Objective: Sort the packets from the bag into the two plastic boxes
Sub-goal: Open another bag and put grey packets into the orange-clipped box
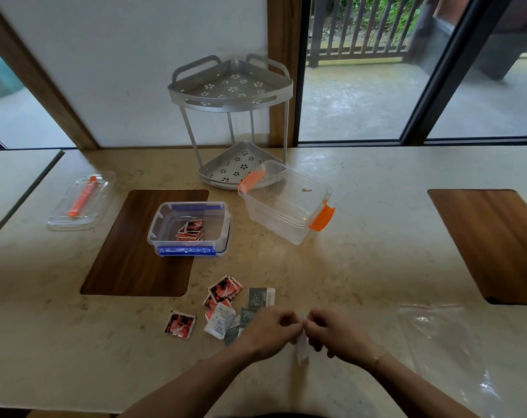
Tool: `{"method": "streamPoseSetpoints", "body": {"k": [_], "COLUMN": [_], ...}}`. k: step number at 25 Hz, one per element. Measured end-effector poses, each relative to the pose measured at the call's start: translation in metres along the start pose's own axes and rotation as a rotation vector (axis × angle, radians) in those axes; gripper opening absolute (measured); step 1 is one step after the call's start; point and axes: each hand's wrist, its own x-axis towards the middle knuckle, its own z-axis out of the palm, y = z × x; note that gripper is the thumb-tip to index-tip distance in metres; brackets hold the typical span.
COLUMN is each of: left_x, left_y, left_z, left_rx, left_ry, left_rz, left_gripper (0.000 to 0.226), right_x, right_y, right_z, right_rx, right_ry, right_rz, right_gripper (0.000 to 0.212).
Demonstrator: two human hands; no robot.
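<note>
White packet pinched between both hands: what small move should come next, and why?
Probably carry the white packet, pinched by the left hand and right hand, to the orange-latched box. That box looks empty, while the blue-latched box holds only red-and-black packets.

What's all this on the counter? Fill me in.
A person is sorting packets into two plastic boxes. Both hands, left hand and right hand, pinch one small white packet between them. The blue-clipped box already holds several red packets; the orange-clipped box looks empty. More packets lie loose on the counter, and the clear bag lies to the right.
</note>
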Motion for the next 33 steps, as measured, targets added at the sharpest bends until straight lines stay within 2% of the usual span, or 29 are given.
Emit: {"method": "streamPoseSetpoints", "body": {"k": [7, 12, 15, 17, 21, 24, 27, 30, 31, 33], "left_x": [0.008, 0.009, 0.012, 0.014, 0.014, 0.012, 0.011, 0.013, 0.013, 0.012], "left_y": [-0.004, -0.001, 0.008, 0.016, 0.033, 0.042, 0.054, 0.069, 0.075, 0.083], "left_z": [-0.009, -0.025, -0.034, -0.035, -0.032, -0.026, -0.02, -0.015, -0.015, -0.018], "left_rx": [0.255, 0.618, 0.864, 0.926, 0.98, 0.955, 0.898, 0.867, 0.857, 0.848], "left_ry": [0.207, 0.165, 0.125, 0.094, 0.079, 0.087, 0.095, 0.074, 0.069, 0.07], "left_rz": [0.018, 0.192, 0.298, 0.303, 0.344, 0.373, 0.32, 0.303, 0.304, 0.309], "left_gripper": [0.019, 0.025, 0.022, 0.019, 0.014, 0.013, 0.014, 0.015, 0.014, 0.013], "right_x": [0.008, 0.008, 0.006, 0.004, -0.004, -0.015, -0.025, -0.031, -0.03, -0.025], "right_y": [0.008, 0.004, -0.005, -0.011, -0.008, 0.005, 0.022, 0.038, 0.04, 0.043], "right_z": [-0.007, -0.029, -0.042, -0.048, -0.057, -0.061, -0.068, -0.078, -0.08, -0.079], "right_rx": [-0.201, -0.586, -0.759, -0.819, -0.805, -0.697, -0.546, -0.424, -0.429, -0.466], "right_ry": [0.09, 0.081, 0.016, 0.002, 0.001, 0.063, 0.121, 0.154, 0.119, 0.051], "right_rz": [-0.061, -0.11, -0.16, -0.188, -0.204, -0.238, -0.246, -0.241, -0.236, -0.249], "right_gripper": [0.029, 0.03, 0.017, 0.012, 0.013, 0.027, 0.045, 0.043, 0.047, 0.071]}}
